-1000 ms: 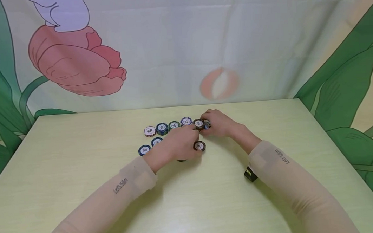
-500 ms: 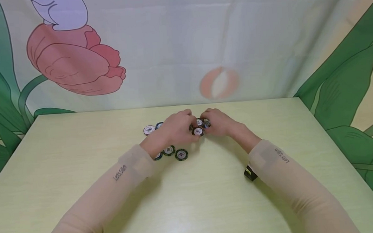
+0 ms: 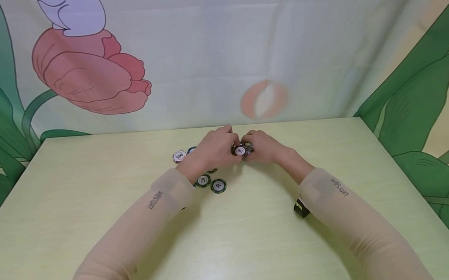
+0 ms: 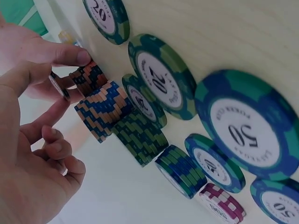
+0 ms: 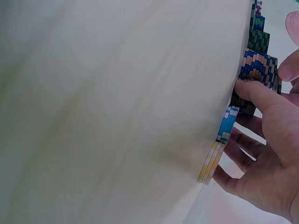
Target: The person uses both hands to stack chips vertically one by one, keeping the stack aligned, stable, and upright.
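My left hand (image 3: 219,148) pinches a dark poker chip (image 4: 60,87) between thumb and index finger, its other fingers loosely curled. The chip is tilted, close over a short brown-and-black stack of chips (image 4: 88,79). My right hand (image 3: 263,147) grips that stack from the right, with the thumb on its near side. Beside it stand a taller orange-and-blue stack (image 4: 103,109), then a green stack (image 4: 140,140), a blue-green stack (image 4: 181,170) and a pink-and-white one (image 4: 223,203). In the head view my left hand hides most of this row.
At the right end, under my right fingers, are a light-blue stack (image 5: 228,123) and a yellow stack (image 5: 210,163). Nearer me lie loose green 20 chips (image 3: 218,186) and blue 50 chips (image 4: 243,126). A small black-and-yellow object (image 3: 301,208) sits partly under my right sleeve.
My left hand has taken the dark chip from the front of the table and carried it away from me to the brown-and-black stack. My right hand has stayed in place.
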### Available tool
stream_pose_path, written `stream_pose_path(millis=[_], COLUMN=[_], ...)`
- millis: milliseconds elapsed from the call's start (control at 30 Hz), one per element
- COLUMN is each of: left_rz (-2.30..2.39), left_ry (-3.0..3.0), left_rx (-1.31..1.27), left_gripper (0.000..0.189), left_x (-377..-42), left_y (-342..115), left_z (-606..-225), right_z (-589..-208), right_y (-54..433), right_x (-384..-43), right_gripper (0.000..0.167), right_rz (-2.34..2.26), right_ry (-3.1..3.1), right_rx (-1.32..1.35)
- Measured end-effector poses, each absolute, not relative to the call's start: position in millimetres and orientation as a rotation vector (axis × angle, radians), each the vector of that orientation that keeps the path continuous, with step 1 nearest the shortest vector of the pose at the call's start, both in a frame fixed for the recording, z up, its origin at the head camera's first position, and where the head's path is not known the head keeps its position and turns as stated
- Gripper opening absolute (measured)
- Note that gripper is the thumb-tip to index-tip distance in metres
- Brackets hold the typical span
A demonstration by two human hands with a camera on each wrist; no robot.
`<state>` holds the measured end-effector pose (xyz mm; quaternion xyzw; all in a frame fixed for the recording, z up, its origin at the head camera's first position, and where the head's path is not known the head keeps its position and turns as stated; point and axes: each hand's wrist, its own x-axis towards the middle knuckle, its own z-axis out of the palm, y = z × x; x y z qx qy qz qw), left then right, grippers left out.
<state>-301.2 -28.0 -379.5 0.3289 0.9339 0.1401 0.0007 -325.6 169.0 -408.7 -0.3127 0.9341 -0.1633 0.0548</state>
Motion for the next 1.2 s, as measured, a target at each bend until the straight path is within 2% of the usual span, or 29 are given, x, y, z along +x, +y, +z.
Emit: stream_pose_path(millis=[467,800,1200], left_rz=[0.277,0.179,0.173], left_ry=[3.003,3.014,3.053], left_rx=[0.925,0.911,0.891], left_gripper=[0.019,0.027,0.023], left_x=[-307.9,-302.2,-304.2], left_y=[-19.3,-14.7,-12.7], left_z=[-388.6,-385.9,-383.4], right_z=[-410.0,-407.7,-409.5], right_y=[168.5,168.9,169.4], right_x=[-326.8,-325.2,-326.7], right_gripper=[0.039,0.043,0.038], right_rz=[-0.491,-0.477,-0.511], right_ry=[2.842,2.837,2.844], right_rx=[-0.961,-0.911,-0.945])
